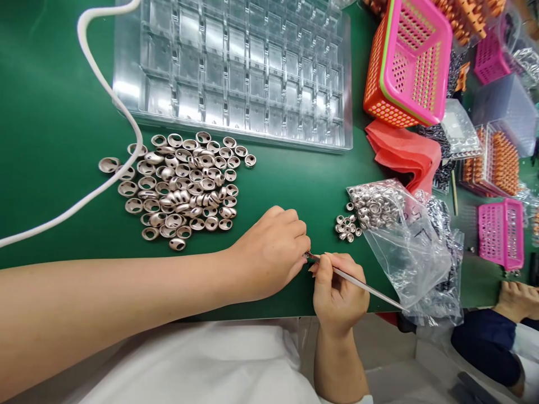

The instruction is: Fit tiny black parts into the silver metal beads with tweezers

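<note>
My left hand [272, 249] rests on the green mat near the front edge, fingers curled shut around a small part that stays hidden. My right hand [337, 292] grips thin metal tweezers [362, 285], their tip meeting the left fingertips. A pile of several metal rings [181, 188] lies to the left of my left hand. A clear plastic bag [396, 235] of small silver rings lies to the right, with a few loose small rings [347, 227] spilled beside it.
A clear compartment tray [236, 67] lies at the back. A white cable [105, 95] curves across the left. Pink and orange baskets [408, 62], a red cloth [404, 151] and orange parts racks [499, 163] crowd the right. Another person's hand [516, 300] shows at lower right.
</note>
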A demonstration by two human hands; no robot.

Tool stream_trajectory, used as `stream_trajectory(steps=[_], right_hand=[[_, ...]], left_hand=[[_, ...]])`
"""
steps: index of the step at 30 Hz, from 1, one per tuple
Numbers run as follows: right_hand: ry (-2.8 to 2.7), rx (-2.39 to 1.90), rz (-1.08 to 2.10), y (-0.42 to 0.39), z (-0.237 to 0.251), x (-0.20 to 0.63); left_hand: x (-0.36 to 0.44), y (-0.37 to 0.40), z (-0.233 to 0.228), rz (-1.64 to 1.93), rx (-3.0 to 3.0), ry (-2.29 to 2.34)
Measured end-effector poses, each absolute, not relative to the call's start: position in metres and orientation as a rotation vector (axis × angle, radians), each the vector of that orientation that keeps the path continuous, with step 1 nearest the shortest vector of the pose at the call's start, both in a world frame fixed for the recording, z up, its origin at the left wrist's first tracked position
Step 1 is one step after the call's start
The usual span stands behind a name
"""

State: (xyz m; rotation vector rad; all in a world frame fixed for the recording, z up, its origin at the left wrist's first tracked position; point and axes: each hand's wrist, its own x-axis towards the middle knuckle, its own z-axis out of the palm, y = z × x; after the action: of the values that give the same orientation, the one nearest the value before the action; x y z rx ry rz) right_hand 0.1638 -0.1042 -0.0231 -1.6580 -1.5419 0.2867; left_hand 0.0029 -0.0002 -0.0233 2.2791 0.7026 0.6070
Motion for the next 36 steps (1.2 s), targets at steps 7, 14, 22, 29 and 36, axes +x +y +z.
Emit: stream_trajectory(steps=[7,14,22,29,36], right_hand=[[-1.55,-1.643,0.283,-0.104,-0.025,0.164],[-1.581,-1.652,0.281,-0.103,-0.022,0.164],[-1.71,-1.59,0.283,-0.098,-0.017,0.163],[-1.812,-1.588,0.211,-0.093,-0.012,0.164],[-1.86,-1.603,0.184,-0.091,-0.01,0.163]], left_hand=[[0.002,0.0,-0.023,0.603,2.283,0.698],[0.002,0.0,-0.023,0.608,2.276,0.689],[0.003,0.0,-0.023,0.604,2.284,0.694],[0.002,0.001,-0.022,0.578,2.294,0.699],[0.002,0.0,-0.022,0.575,2.286,0.701]])
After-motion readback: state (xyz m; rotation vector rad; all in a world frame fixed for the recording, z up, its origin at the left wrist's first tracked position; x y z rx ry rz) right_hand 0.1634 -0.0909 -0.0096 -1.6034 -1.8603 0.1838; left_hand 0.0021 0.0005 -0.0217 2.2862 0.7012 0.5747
